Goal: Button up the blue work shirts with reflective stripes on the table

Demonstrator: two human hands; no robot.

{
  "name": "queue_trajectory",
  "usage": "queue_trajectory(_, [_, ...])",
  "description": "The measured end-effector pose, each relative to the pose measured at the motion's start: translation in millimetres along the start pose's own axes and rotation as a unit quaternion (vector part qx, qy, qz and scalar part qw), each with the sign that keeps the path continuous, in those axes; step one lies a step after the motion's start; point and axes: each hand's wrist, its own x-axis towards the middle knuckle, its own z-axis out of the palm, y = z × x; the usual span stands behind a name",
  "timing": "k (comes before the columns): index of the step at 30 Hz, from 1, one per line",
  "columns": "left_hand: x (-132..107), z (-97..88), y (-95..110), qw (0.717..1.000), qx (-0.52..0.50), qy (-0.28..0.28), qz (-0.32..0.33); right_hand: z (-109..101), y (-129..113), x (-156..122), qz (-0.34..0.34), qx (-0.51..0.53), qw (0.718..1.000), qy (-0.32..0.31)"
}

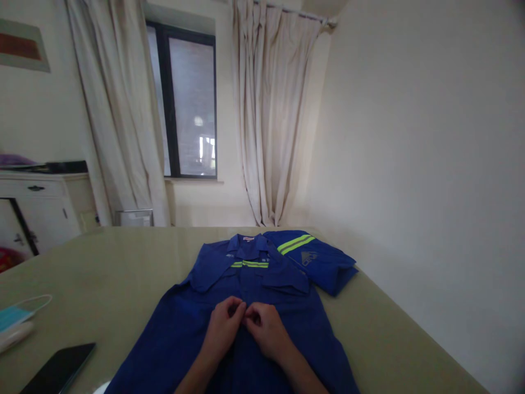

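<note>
A blue work jacket with yellow-green reflective strips lies spread front up on the table, its collar at the far end. My left hand and my right hand meet over the middle of its front placket. Both hands are closed in a pinch at the placket edge, fingertips almost touching. The bit of cloth or fastener between the fingers is too small to make out. The jacket's sleeves appear folded in over its chest.
Beyond the jacket to the right lies a folded blue garment with a reflective strip. On the left of the table are a black phone, a blue face mask and a white object. A wall runs along the right side.
</note>
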Motion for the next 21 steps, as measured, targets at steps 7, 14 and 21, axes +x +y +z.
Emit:
queue_trajectory(7, [6.1,-0.7,-12.9,0.999,-0.035,0.017,0.008,1.1,1.9,2.3,0.033,-0.009,0.998,0.052])
queue_trajectory(14, [-1.7,6.5,-19.3,0.989,0.096,-0.041,0.104,1.7,8.4,2.2,-0.071,-0.035,0.994,0.079])
queue_trajectory(21, [-8.2,5.2,1.7,0.963,0.254,-0.068,0.054,6.4,15.8,7.0,-0.045,-0.061,0.994,0.080])
